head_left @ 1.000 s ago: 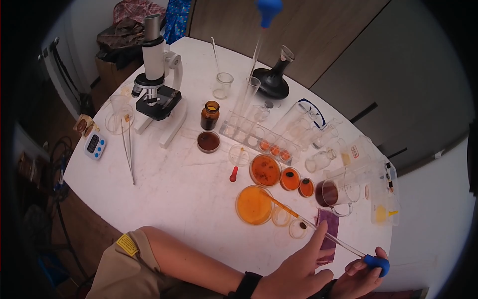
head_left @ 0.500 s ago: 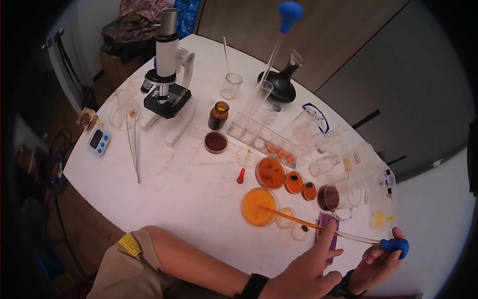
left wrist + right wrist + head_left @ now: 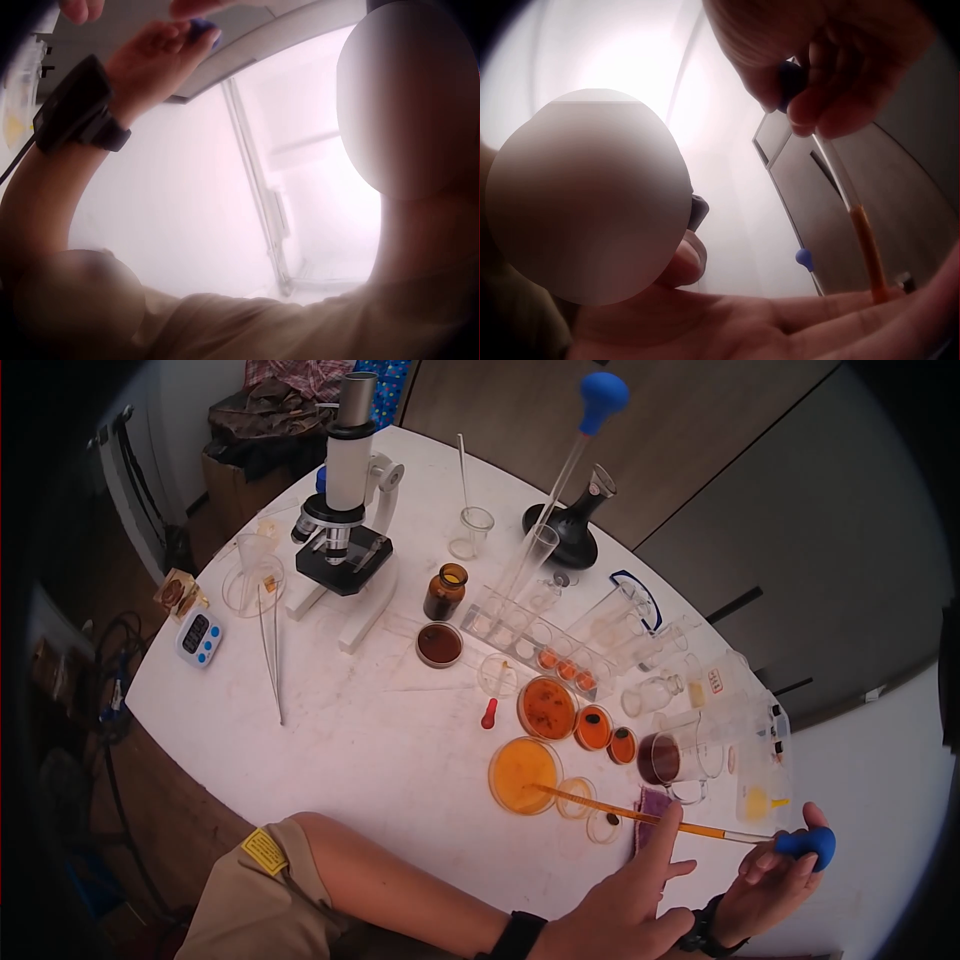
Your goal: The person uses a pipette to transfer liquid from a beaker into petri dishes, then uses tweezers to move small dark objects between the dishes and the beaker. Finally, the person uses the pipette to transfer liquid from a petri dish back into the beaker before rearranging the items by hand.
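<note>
One pipette (image 3: 600,808) is dipped into the yellow dish (image 3: 522,768). Its blue bulb (image 3: 810,846) is gripped narrowly by the right hand's (image 3: 762,892) curled fingers; its glass is touched by the left hand (image 3: 625,905), opened loosely, index finger straight. Orange liquid (image 3: 700,829) is now seen nearer the bulb than before.

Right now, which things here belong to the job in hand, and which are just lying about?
In the job:
- blue-bulbed pipette, its bulb gripped by the right hand, the left hand at its stem
- dish of yellow-orange liquid, at its tip

Apparently just lying about:
- microscope
- tweezers
- timer
- red-bulbed dropper
</note>
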Motion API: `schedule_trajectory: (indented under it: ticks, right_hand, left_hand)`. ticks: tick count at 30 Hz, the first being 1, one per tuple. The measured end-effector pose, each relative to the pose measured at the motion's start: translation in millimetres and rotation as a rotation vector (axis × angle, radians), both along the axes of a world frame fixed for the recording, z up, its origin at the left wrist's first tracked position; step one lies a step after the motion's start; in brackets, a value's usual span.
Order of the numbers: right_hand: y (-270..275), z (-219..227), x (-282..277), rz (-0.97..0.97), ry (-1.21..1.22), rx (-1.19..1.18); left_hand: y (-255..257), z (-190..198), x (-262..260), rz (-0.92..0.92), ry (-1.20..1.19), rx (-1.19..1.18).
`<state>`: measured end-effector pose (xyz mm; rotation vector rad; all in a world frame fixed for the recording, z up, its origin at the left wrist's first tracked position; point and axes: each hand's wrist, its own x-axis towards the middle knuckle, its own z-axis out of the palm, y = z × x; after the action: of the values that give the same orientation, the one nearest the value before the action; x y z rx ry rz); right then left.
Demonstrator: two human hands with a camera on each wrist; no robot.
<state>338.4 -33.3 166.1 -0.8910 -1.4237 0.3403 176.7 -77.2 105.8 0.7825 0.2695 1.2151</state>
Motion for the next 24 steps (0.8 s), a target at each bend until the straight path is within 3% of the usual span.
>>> schedule_trajectory:
  ticks: [19,22,24]
  right_hand:
    - [3.8,8.5,-7.7,0.021,-0.032,-0.002]
    - [4.8,9.7,-6.7,0.044,-0.049,-0.010]
    - [5.3,10.4,-6.8,0.078,-0.056,-0.016]
  left_hand:
    - [1.5,8.5,-6.5,0.048,0.008,0.019]
    - [1.4,12.3,-12.7,-0.113,-0.006,-0.093]
    - [1.6,5.3,-4.1,0.035,-0.009,0.015]
